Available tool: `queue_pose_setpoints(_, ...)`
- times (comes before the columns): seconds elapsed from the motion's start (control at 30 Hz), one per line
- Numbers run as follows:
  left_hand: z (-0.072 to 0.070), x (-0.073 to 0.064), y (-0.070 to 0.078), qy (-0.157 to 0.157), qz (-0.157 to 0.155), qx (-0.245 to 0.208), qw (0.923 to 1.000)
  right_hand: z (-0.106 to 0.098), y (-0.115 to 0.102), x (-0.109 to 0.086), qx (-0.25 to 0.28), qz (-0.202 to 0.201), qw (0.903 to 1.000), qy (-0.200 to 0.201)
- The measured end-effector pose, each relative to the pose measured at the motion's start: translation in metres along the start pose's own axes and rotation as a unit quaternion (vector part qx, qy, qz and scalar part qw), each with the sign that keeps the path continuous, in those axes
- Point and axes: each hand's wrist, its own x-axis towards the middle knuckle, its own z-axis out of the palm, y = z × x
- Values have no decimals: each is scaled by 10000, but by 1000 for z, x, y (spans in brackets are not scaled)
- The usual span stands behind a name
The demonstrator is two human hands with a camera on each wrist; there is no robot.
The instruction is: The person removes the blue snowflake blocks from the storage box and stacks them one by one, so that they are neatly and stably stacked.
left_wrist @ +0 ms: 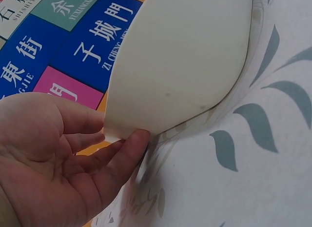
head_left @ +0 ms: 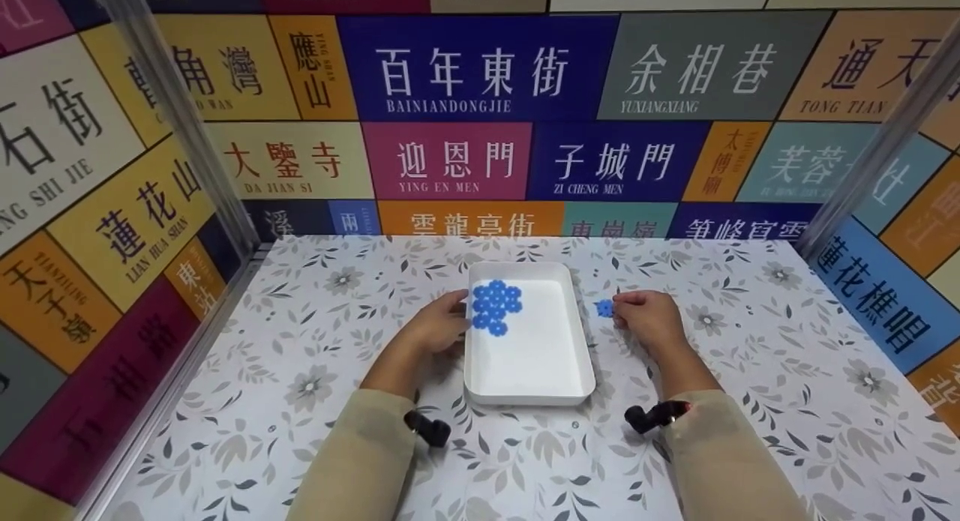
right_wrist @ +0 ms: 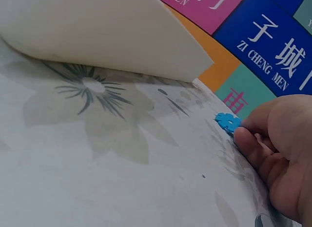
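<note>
A white, shallow rectangular tray (head_left: pixel 529 375) rests on the table with several blue flower-shaped plastic pieces (head_left: pixel 492 305) grouped in its upper left part. My left hand (head_left: pixel 439 322) holds the tray's left side; in the left wrist view one fingertip (left_wrist: pixel 141 136) presses the outer wall while other fingers go behind the rim, partly hidden. To the right of the tray, my right hand (head_left: pixel 651 318) pinches one blue flower-shaped plastic piece (head_left: pixel 604 308) between thumb and finger. The right wrist view shows this piece (right_wrist: pixel 227 122) sticking out past the fingertips, close over the table.
A white cloth with grey leaves and flowers covers the table (head_left: pixel 300 446). Coloured panels with Chinese place names (head_left: pixel 480 67) stand behind it and on both sides. Clear posts (head_left: pixel 187 124) rise at the back corners. A small black camera (head_left: pixel 429 429) sits on each wrist.
</note>
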Motion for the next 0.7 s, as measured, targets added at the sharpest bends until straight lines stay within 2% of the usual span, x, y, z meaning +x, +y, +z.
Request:
queue_pose_setpoints(0.17, 0, 0, 0, -34, 195, 8, 9998, 1, 0, -1, -13, 19, 10000, 80)
queue_pose_setpoints(0.27, 0, -1, 0, -13, 128, 35, 9999, 0, -1, -1, 59, 19, 9999, 148)
queue_pose_setpoints(0.47, 0, -2, 2, -25, -145, -186, 9997, 3, -5, -3, 556, 24, 9982, 239)
queue_pose_setpoints(0.7, -1, -1, 1, -9, 7, -77, 10000, 17, -16, -9, 935, -131, 9955, 77)
